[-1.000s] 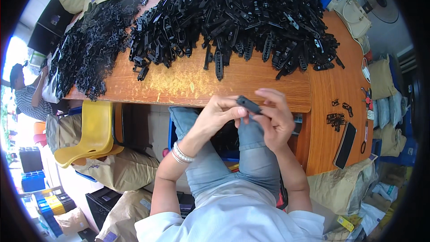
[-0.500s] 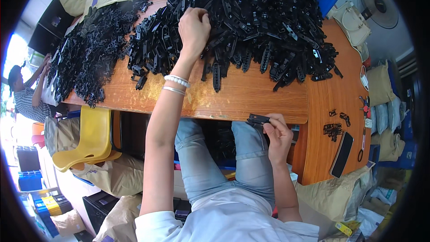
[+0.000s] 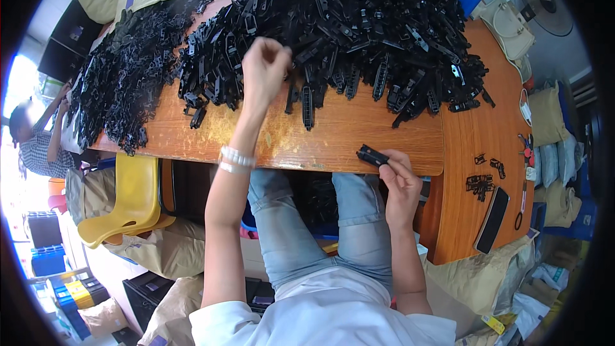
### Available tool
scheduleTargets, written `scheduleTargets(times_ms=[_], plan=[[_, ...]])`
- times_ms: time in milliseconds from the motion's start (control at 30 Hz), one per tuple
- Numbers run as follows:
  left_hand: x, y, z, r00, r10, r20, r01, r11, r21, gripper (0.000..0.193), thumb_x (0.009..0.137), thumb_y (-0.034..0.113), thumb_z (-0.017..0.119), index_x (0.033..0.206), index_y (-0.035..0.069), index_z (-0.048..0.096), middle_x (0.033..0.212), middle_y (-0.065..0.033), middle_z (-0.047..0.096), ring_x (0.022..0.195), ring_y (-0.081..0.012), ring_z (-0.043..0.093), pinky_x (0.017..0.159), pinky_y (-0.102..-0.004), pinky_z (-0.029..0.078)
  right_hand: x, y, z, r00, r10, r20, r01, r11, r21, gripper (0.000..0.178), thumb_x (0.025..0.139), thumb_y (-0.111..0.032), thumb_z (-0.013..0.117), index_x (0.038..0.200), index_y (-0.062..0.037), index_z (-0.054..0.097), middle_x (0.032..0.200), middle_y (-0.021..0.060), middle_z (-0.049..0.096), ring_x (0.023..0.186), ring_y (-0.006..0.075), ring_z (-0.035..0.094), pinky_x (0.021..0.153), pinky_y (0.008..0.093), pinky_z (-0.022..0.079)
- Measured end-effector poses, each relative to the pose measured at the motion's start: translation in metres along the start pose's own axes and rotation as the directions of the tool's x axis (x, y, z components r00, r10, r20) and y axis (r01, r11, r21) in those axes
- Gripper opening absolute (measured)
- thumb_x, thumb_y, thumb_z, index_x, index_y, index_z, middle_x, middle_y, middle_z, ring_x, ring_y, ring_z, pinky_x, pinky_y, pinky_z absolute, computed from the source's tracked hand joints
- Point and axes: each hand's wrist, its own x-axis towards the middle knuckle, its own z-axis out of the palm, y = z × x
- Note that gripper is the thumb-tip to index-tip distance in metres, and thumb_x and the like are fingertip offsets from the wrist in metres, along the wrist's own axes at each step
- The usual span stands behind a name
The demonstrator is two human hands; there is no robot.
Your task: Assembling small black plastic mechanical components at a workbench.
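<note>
My right hand (image 3: 401,182) is closed around the near end of a small, long black plastic part (image 3: 371,156), held just above the front edge of the wooden table. Over the table's middle, in front of a big heap of similar black plastic parts (image 3: 359,45), is my left hand (image 3: 266,67). Its fingers are curled in toward the thumb and a little blurred; whatever they may hold is not visible. A white beaded bracelet is on that wrist.
Smaller black pieces form a second heap (image 3: 125,80) on the left. A phone (image 3: 492,221), a few loose black clips (image 3: 479,184) and scissors (image 3: 520,208) lie on the right-hand table. A yellow chair (image 3: 131,202) stands at left; a person (image 3: 41,141) works beyond it.
My left hand has drawn back from the heap toward me, fingers still curled. My right hand has raised the black part slightly and tilted it over the table edge.
</note>
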Motion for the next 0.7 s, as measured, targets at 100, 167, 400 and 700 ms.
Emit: scheduleTargets(times_ms=[100, 167, 400, 700], plan=[[-0.063, 0.028, -0.003, 0.904, -0.178, 0.389, 0.308, 0.902, -0.303, 0.016, 0.085, 0.005, 0.053, 0.094, -0.007, 0.058, 0.068, -0.0086, 0.058, 0.051, -0.0093, 0.054, 0.046, -0.0197, 0.043, 0.007, -0.006, -0.001, 0.996, 0.007, 0.092, -0.011, 0.999, 0.038, 0.017, 0.081, -0.003, 0.058, 0.091, 0.0099, 0.061, 0.092, 0.0088, 0.056, 0.076, 0.0125, 0.049, 0.069, 0.0248, 0.040], [-0.087, 0.032, -0.006, 0.772, -0.268, 0.576, 0.510, 0.803, -0.309, 0.023, 0.087, 0.009, 0.052, 0.100, -0.009, 0.057, 0.070, -0.0093, 0.059, 0.051, -0.0091, 0.053, 0.047, -0.0205, 0.043, 0.009, -0.011, 0.007, 0.995, 0.014, 0.101, -0.018, 0.999, 0.039, 0.015, 0.081, 0.000, 0.058, 0.092, 0.0103, 0.060, 0.090, 0.0090, 0.057, 0.080, 0.0134, 0.052, 0.072, 0.0243, 0.041], [-0.114, 0.038, -0.004, 0.746, -0.322, 0.583, 0.535, 0.811, -0.237, 0.041, 0.094, 0.028, 0.043, 0.078, -0.006, 0.059, 0.048, -0.0025, 0.046, 0.039, -0.0069, 0.036, 0.039, -0.0199, 0.027, 0.007, -0.009, 0.016, 0.991, -0.036, 0.128, 0.061, 0.979, -0.194, 0.015, 0.083, -0.002, 0.059, 0.092, 0.0094, 0.060, 0.087, 0.0098, 0.058, 0.075, 0.0138, 0.060, 0.070, 0.0223, 0.049], [-0.127, 0.042, 0.002, 0.768, -0.319, 0.556, 0.533, 0.799, -0.278, 0.044, 0.094, 0.032, 0.044, 0.064, 0.001, 0.054, 0.047, 0.0018, 0.041, 0.043, -0.0035, 0.032, 0.041, -0.0197, 0.026, 0.000, -0.009, 0.021, 0.995, -0.020, 0.100, 0.043, 0.971, -0.234, 0.013, 0.081, -0.003, 0.062, 0.088, 0.0079, 0.061, 0.080, 0.0075, 0.058, 0.070, 0.0116, 0.059, 0.064, 0.0211, 0.049]])
